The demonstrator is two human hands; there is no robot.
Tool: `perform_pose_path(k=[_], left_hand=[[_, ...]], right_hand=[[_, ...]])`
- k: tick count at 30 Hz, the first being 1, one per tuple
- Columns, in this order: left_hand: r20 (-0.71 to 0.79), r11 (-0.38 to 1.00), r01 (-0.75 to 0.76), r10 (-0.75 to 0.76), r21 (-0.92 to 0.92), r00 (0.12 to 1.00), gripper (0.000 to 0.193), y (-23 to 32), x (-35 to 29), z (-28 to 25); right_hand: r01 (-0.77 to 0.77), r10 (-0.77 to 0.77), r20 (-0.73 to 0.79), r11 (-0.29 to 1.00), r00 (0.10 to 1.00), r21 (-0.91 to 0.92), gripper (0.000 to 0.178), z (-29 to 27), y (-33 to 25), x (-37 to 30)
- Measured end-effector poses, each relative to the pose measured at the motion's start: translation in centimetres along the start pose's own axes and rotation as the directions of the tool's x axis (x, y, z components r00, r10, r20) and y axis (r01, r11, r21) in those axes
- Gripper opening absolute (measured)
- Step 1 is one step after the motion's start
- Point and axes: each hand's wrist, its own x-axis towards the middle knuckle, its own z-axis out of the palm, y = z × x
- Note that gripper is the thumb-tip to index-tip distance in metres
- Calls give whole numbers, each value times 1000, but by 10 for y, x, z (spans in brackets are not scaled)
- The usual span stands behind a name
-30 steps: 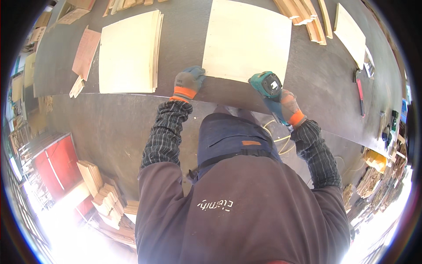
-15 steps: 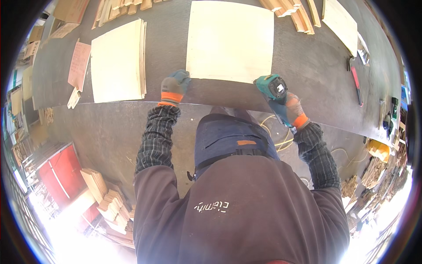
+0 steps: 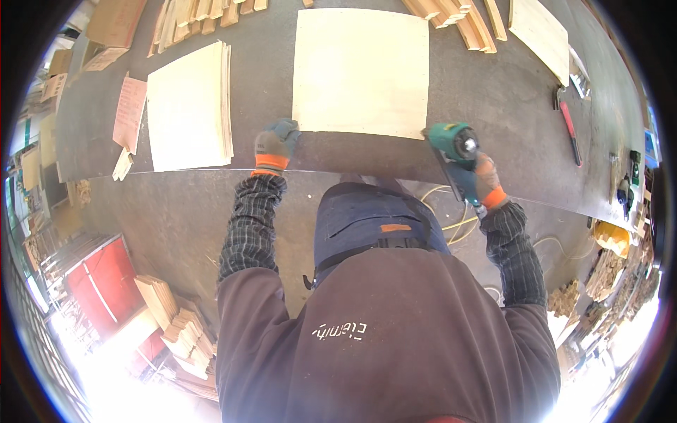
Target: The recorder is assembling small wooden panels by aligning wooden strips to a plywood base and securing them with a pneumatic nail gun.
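A pale square plywood panel (image 3: pixel 361 74) lies flat on the dark workbench (image 3: pixel 486 106) in front of me. My left hand (image 3: pixel 277 137), in a grey-blue glove with an orange cuff, is closed at the panel's near left corner; the fingertips are partly hidden. In my right hand (image 3: pixel 479 176), gloved alike, is a teal and black nail gun (image 3: pixel 451 141). Its nose is at the panel's near right corner; whether it touches the wood I cannot tell. Small dots like nail heads run along the panel's edges.
A stack of plywood sheets (image 3: pixel 187 109) and a pink printed board (image 3: pixel 130 113) lie to the left. Wooden strips (image 3: pixel 204 14) sit at the back. A red-handled hammer (image 3: pixel 570 130) and another panel (image 3: pixel 539 35) are at the right. A yellow hose (image 3: pixel 462 224) trails below the bench.
The panel has shifted slightly left, with my left hand at its corner. The nail gun has moved right, from over the panel's near right corner to its edge.
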Motion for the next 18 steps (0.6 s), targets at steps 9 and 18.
perform_pose_path(k=[9, 18], left_hand=[[146, 881, 473, -466, -15, 873, 41, 11, 15, -5], [144, 746, 578, -566, -331, 812, 55, 20, 25, 9]], right_hand=[[-179, -126, -409, 758, 904, -628, 23, -96, 92, 37], [111, -90, -487, 994, 869, 14, 74, 46, 98, 86]])
